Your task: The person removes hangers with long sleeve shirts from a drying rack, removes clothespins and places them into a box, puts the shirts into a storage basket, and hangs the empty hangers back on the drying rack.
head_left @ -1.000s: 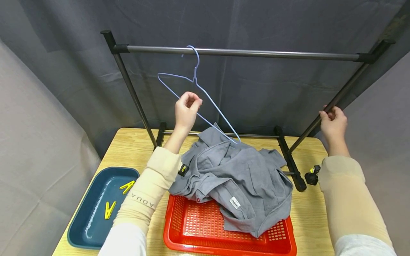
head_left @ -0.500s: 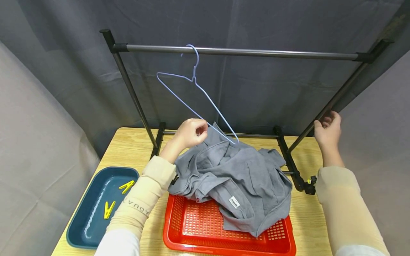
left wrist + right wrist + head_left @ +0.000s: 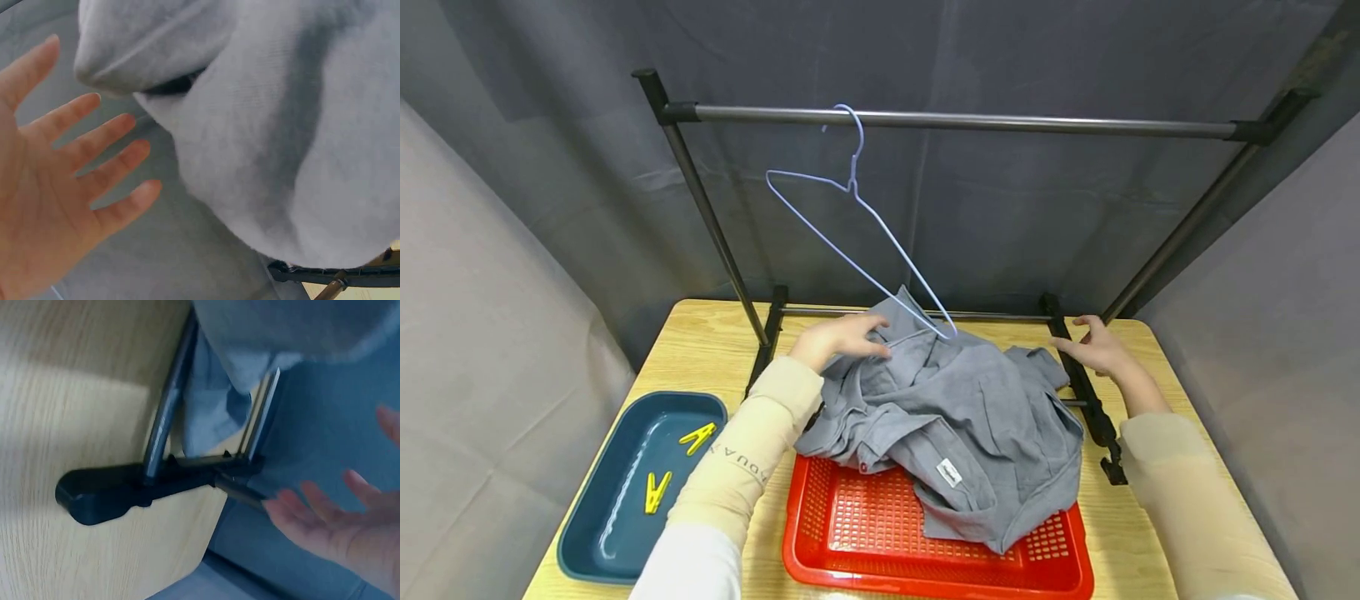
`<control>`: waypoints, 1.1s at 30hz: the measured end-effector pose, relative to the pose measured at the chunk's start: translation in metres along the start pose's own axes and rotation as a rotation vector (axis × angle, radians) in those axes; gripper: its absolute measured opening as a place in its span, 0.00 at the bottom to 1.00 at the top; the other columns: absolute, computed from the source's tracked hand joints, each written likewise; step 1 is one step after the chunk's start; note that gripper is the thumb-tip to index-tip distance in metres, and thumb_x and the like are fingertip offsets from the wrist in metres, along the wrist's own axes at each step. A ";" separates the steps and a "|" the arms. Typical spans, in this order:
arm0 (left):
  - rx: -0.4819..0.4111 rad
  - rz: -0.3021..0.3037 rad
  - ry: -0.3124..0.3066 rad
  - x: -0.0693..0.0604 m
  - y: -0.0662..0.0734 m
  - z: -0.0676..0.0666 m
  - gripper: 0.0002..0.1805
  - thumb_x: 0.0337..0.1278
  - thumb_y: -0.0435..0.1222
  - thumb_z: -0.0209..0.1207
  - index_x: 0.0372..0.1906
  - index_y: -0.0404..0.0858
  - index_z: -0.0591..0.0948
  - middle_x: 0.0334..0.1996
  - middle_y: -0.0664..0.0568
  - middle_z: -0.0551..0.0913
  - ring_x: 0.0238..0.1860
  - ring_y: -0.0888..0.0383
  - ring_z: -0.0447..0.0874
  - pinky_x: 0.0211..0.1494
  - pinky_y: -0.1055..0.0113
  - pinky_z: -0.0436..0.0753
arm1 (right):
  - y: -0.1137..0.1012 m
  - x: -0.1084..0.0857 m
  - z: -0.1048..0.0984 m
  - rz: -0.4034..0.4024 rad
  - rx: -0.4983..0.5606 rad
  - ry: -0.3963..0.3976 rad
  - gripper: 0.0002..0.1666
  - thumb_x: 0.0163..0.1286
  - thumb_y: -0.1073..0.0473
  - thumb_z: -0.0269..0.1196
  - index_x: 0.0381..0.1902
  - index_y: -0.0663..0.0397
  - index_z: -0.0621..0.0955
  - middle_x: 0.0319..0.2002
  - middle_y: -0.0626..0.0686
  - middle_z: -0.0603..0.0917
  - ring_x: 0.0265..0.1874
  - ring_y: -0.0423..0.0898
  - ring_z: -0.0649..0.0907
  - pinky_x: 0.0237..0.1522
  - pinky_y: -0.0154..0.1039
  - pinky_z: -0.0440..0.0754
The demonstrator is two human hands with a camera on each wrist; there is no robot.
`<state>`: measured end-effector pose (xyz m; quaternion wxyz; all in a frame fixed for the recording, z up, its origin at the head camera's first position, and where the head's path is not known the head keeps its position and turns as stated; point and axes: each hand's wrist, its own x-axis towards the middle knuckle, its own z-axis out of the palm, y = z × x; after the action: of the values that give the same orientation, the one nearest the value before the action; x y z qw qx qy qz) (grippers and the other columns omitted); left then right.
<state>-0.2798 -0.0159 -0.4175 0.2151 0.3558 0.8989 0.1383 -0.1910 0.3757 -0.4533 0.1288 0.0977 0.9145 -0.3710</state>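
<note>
A crumpled grey shirt point(image 3: 955, 400) with a white label lies heaped over a red basket point(image 3: 880, 575). My left hand point(image 3: 842, 337) hovers at the shirt's upper left side; in the left wrist view its fingers point(image 3: 119, 165) are spread beside the cloth, holding nothing. To the right of the shirt, my right hand point(image 3: 1097, 346) is above the rack's black foot, fingers extended and thumb apart. The right wrist view shows that hand point(image 3: 350, 531) with bare fingers near the rack's post. A lilac wire hanger point(image 3: 895, 242) hangs from the rail, its lower corner over the shirt.
The clothes rack point(image 3: 962, 123) spans the back, its feet on the wooden table point(image 3: 707, 342). A dark teal tray point(image 3: 617, 492) at left holds two yellow clothespins point(image 3: 657, 492). Grey curtains point(image 3: 1037, 217) surround the table.
My right hand has left the rack's right post and come down and left toward the shirt. My left hand has dropped from the hanger to the shirt's side, its fingers opening out.
</note>
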 end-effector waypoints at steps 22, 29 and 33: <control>-0.099 -0.171 -0.153 0.021 0.010 0.024 0.48 0.49 0.57 0.57 0.70 0.39 0.53 0.68 0.46 0.57 0.68 0.52 0.54 0.67 0.61 0.55 | -0.009 0.012 0.058 0.010 0.283 -0.455 0.51 0.65 0.36 0.49 0.71 0.55 0.39 0.70 0.65 0.34 0.67 0.67 0.44 0.61 0.64 0.49; -0.080 -0.132 -0.115 0.023 0.010 0.029 0.43 0.51 0.53 0.58 0.68 0.37 0.58 0.66 0.47 0.62 0.66 0.53 0.59 0.67 0.64 0.57 | -0.019 0.013 0.068 -0.056 0.247 -0.345 0.51 0.62 0.42 0.57 0.71 0.58 0.46 0.69 0.67 0.41 0.66 0.65 0.50 0.62 0.61 0.52; -0.046 -0.061 -0.052 0.046 -0.013 0.049 0.44 0.46 0.57 0.59 0.66 0.37 0.62 0.63 0.46 0.67 0.63 0.51 0.63 0.64 0.64 0.60 | -0.022 0.015 0.070 -0.114 0.234 -0.288 0.46 0.63 0.46 0.59 0.70 0.60 0.53 0.67 0.69 0.53 0.64 0.65 0.58 0.60 0.59 0.58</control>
<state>-0.2939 0.0112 -0.4784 0.2506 0.3266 0.9001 0.1428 -0.1994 0.3119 -0.4919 0.2247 0.0062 0.8412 -0.4918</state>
